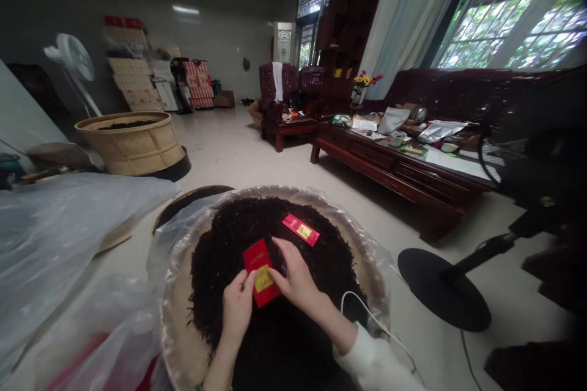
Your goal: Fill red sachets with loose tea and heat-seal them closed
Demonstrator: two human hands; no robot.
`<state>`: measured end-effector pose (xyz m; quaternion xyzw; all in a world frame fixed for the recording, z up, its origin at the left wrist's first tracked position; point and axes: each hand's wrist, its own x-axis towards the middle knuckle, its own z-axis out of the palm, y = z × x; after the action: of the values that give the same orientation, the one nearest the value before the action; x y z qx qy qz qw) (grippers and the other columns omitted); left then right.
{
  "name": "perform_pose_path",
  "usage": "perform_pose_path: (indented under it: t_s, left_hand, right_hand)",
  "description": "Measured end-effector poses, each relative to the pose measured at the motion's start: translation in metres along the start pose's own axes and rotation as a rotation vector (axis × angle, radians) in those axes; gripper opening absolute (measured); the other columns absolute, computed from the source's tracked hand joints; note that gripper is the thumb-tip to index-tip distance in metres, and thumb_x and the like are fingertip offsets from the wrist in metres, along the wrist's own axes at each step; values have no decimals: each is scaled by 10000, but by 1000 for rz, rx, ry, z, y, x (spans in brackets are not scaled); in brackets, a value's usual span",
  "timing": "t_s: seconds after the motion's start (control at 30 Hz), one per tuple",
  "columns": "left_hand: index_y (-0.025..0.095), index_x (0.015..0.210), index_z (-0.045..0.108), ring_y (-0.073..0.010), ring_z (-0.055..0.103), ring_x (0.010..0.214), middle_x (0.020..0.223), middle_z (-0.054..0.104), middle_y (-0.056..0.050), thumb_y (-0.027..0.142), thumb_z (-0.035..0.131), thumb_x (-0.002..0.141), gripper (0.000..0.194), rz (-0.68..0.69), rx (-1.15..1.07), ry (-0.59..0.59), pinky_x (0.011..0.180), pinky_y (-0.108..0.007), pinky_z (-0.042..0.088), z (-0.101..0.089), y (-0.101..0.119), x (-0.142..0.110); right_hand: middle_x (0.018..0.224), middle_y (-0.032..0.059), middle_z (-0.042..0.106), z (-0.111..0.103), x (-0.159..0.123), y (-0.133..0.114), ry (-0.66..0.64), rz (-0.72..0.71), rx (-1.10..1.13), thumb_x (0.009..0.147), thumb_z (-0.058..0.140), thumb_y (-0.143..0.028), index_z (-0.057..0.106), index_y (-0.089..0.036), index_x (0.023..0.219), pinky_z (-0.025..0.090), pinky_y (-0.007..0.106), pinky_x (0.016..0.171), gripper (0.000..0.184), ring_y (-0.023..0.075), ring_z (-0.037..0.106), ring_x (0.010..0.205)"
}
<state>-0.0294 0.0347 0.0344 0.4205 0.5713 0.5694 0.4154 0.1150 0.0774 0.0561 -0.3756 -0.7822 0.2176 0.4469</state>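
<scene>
My left hand (237, 308) pinches the left edge of a small red packet (257, 252) with a gold label, between thumb and fingers. My right hand (296, 278) is at the packet's right side, its thumb touching near the gold label. The right index finger stretches away from the thumb, and the other right fingers are partly hidden. Below both hands lies a heap of dark, dry leaves that look like tea (229, 229). It fills a wide round basket lined with clear plastic (177, 299). A second, pinkish-red packet with a gold label (300, 230) lies on the leaves.
A black round stand base (444, 289) and a white cable (378, 321) are at the right. Plastic sheeting (68, 226) spreads on the left, before a woven bamboo basket (137, 149) and a white fan (76, 56). A cluttered dark wooden table (380, 162) stands beyond.
</scene>
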Motion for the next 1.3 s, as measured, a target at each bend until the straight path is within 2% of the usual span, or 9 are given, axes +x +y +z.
perform_pose_path:
  t_s: [0.07,0.13,0.27,0.4,0.57,0.83,1.0,1.2,1.3]
  left_hand:
    - [136,810,663,-126,562,636,677,640,-3,588,569,734,468,37,87,-17,615,-196,465,-2,1,-3]
    - [133,797,669,-121,546,619,650,624,-1,583,559,741,467,50,121,-29,595,-185,449,-1,2,-6]
    - [132,876,693,-141,578,650,714,671,-21,562,587,727,467,25,85,-28,625,-200,479,-1,3,-8]
    - [151,965,712,-200,648,786,877,726,-58,500,629,705,444,-11,49,-55,748,-258,529,-3,1,-8]
    - [180,909,739,-222,662,897,939,732,-75,457,671,672,371,-20,66,-77,842,-273,528,-9,3,-6]
    - [171,699,740,-211,654,708,731,729,-63,518,691,616,360,-33,111,-128,684,-261,531,-24,22,-3]
    - [180,684,733,-181,630,667,683,711,-43,490,652,666,320,12,189,-157,650,-222,503,-28,27,-7]
    - [223,678,745,-191,648,686,727,727,-47,428,634,726,239,154,292,-237,672,-232,504,-30,36,-15]
    - [253,702,758,-208,664,737,790,739,-59,395,628,744,197,215,359,-274,735,-269,520,-30,34,-12]
  right_hand:
    - [1367,135,457,-7,7,-7,-14,-229,-184,845,555,-177,392,-185,1400,402,438,1028,579,246,416,1233]
    - [1348,121,489,-8,13,-10,-24,-378,-303,894,502,-164,432,-188,1375,414,439,1011,487,244,405,1227]
    - [1226,114,581,-1,13,-6,66,-503,-373,938,447,-164,542,-180,1251,449,407,944,327,229,448,1167]
    - [1007,118,600,0,10,-3,113,-437,-403,935,490,-251,638,-166,1009,469,364,810,186,218,498,981]
    - [694,48,561,-8,10,-4,-78,-504,-434,943,483,-257,558,-160,688,381,301,659,282,164,444,721]
    - [782,20,614,-13,-9,-12,-285,-394,-171,930,477,-233,490,-179,804,357,352,922,138,131,537,735]
    - [707,5,598,-13,-13,-16,-386,-287,-152,920,450,-197,520,-177,805,378,329,882,136,127,516,666]
    - [723,-25,626,-18,-10,-25,-748,-120,-27,846,619,-320,655,-196,859,388,263,822,130,117,530,684]
    - [694,-26,600,-17,-8,-27,-835,-66,12,901,525,-297,641,-181,780,416,242,774,204,110,518,654]
